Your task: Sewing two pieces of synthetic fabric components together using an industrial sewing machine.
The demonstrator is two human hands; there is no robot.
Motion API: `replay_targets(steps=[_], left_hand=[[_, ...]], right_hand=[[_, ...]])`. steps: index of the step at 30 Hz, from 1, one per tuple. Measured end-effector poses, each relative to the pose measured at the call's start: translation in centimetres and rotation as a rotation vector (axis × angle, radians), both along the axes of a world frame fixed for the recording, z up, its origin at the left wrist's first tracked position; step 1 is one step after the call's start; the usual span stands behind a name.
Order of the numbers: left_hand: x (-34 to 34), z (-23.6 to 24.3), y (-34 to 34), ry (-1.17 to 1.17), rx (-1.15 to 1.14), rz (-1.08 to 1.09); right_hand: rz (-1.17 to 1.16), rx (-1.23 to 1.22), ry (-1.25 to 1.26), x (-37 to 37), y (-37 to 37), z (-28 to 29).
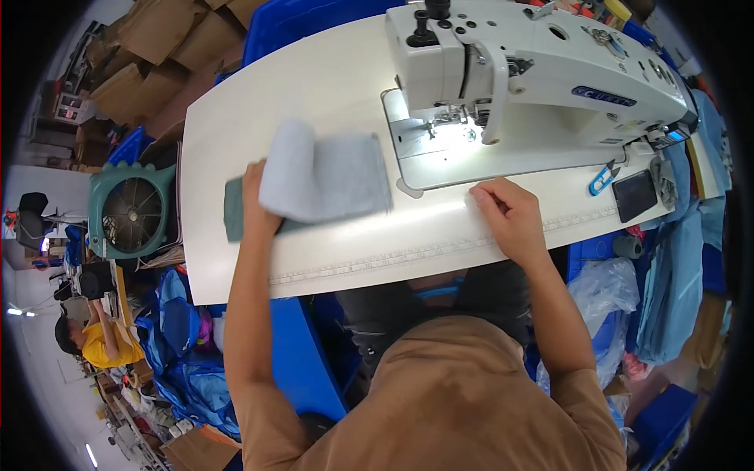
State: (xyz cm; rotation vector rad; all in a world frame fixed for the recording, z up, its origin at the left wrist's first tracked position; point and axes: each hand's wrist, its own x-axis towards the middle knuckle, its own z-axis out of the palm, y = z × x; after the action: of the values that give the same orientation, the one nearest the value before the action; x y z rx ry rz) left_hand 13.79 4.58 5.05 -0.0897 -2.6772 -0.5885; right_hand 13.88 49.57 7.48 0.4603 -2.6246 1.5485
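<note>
A light blue-grey piece of cloth (345, 177), folded over and blurred by motion, lies on the left part of the white table (314, 78). My left hand (253, 184) grips its left edge, the fingers partly hidden by the raised fold. Beneath it, a dark green piece of cloth (233, 208) shows at the left and along the lower edge. My right hand (514, 218) rests on the table in front of the sewing machine (542, 86), fingers curled in and no object visible in them. The machine's lamp lights its needle area, and no cloth lies under the needle.
A printed ruler strip (408, 255) runs along the table's near edge. Blue thread snips (603, 179) and a dark phone-like slab (635, 196) lie at the right. A green fan (132, 208) stands at the left. Farther off, a person in yellow (106, 341) sits.
</note>
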Motion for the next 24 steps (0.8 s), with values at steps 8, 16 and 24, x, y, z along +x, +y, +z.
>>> replay_targets(steps=[8,16,24], left_hand=[[6.7,1.7,5.1,0.025,-0.035,-0.081],[7.6,2.1,7.7,-0.022,0.223,-0.048],[6.9,2.4,7.1,0.035,0.105,-0.078]], right_hand=[[0.300,0.102,0.339,5.4,-9.7,3.5],[0.259,0.121,0.328,6.2,-17.0,2.2],[0.087,-0.078,0.461,6.7,-4.2,2.0]])
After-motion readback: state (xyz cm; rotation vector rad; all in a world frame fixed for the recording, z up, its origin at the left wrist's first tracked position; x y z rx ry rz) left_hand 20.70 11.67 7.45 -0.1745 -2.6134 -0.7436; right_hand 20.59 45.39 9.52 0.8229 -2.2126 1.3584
